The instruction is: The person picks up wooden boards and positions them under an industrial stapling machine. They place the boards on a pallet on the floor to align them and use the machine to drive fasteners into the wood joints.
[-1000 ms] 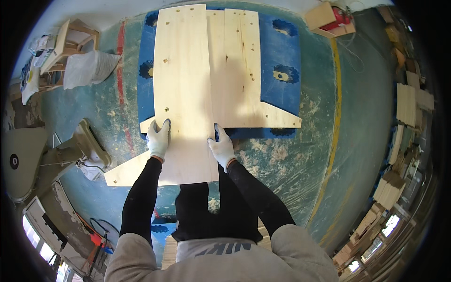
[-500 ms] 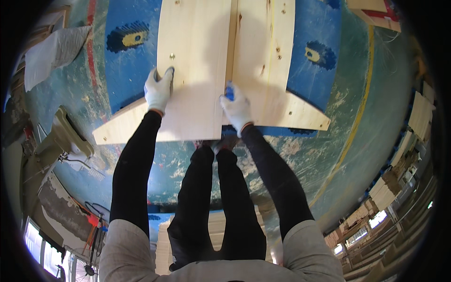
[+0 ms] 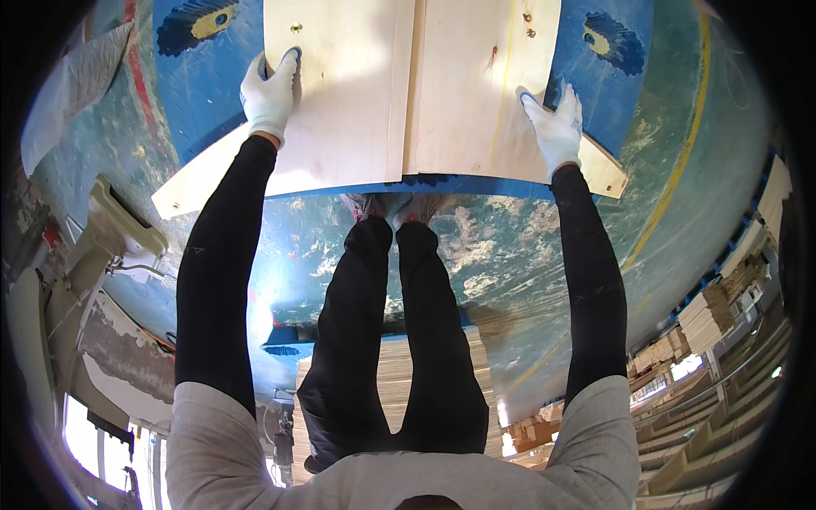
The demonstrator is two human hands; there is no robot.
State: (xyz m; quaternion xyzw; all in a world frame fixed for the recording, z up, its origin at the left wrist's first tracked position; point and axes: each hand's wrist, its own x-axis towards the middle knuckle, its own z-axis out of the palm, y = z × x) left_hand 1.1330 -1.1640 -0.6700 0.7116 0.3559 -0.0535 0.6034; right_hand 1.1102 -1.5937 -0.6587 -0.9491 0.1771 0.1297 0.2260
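The person leans over a blue work surface (image 3: 200, 85) and holds two pale wooden panels that lie flat on it side by side. The left hand (image 3: 270, 92), in a white glove with blue fingertips, is clenched on the outer left edge of the left wooden panel (image 3: 344, 93), fingers curled over the top face near a small screw or plug close to that edge. The right hand (image 3: 557, 127), gloved the same way, rests at the right edge of the right wooden panel (image 3: 480, 93); its grip looks closed over that edge, thumb on top. The two panels touch along a straight seam running away from the person, roughly midway between the hands. Under them a longer wooden board (image 3: 191, 187) lies crosswise, its ends sticking out past both panels at the near corners. Both arms are stretched out in black sleeves, and the person's legs and shoes (image 3: 395, 206) show just below the near edge of the surface. Stacks of cut timber (image 3: 710, 314) stand well apart at the right.
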